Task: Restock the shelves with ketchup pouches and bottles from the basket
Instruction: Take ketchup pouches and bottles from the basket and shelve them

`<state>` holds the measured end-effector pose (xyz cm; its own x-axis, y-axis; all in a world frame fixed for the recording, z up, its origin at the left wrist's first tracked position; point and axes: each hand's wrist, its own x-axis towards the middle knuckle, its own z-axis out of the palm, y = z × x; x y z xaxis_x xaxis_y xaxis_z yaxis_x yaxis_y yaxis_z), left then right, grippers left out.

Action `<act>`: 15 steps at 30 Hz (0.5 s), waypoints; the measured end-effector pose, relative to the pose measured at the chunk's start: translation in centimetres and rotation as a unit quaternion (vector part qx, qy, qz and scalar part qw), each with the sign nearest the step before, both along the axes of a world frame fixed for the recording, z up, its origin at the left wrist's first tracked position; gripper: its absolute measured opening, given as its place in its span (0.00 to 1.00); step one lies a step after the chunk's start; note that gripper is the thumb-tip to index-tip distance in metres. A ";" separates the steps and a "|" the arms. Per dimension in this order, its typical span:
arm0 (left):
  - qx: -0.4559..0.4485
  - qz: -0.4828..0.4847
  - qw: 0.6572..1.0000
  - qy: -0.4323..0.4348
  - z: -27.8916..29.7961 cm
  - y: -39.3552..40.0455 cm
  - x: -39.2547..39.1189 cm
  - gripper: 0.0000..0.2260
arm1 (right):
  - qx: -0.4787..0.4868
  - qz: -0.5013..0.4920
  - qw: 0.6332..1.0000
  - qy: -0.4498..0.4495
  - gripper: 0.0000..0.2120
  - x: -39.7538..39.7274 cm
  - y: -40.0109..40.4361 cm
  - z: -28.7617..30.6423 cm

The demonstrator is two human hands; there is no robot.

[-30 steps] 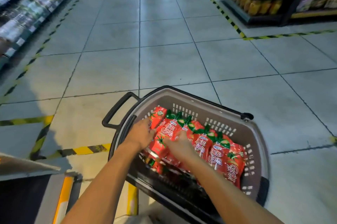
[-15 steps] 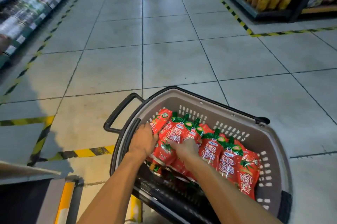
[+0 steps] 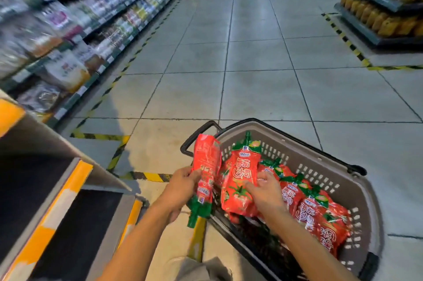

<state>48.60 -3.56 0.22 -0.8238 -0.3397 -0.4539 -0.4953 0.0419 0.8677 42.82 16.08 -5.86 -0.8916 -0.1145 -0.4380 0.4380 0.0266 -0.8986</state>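
The left hand (image 3: 183, 185) is gripping an upside-down red plastic ketchup pouch (image 3: 207, 166) beside the grey plastic basket (image 3: 325, 166); the right hand (image 3: 266, 191) is clutching an upright red pouch (image 3: 240, 180) above the basket's remaining pouches (image 3: 320, 214).

Your view's dim and bluish; overhead glare streaks the floor (image 3: 249, 28), left shelves (image 3: 75, 28) smear with motion blur, edges bow.

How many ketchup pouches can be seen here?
6 pouches: one spout-down in the left hand, one upright in the right hand, four lying in the basket. More may be hidden underneath.
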 end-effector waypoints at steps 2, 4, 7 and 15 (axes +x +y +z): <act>0.088 0.079 0.993 0.018 2.1 -0.5 3.6 0.10 | -0.038 0.019 0.999 0.018 0.07 1.8 0.0 1.9; 0.106 0.131 0.985 0.031 3.8 -1.1 7.5 0.09 | -0.077 0.064 0.995 0.028 0.04 3.8 -0.4 3.8; 0.024 0.205 0.978 0.038 5.8 -2.1 13.7 0.09 | -0.104 0.123 0.986 0.040 0.06 6.9 -1.5 6.4; -0.117 0.388 0.914 0.032 9.1 -2.1 32.8 0.03 | -0.148 0.335 0.926 0.091 0.13 16.8 -7.4 11.8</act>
<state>81.38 -5.65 9.29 -0.3166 -0.9142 -0.2529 -0.4031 -0.1117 0.9083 59.61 8.64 5.91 -0.6335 -0.7595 -0.1479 0.2520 -0.0218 -0.9675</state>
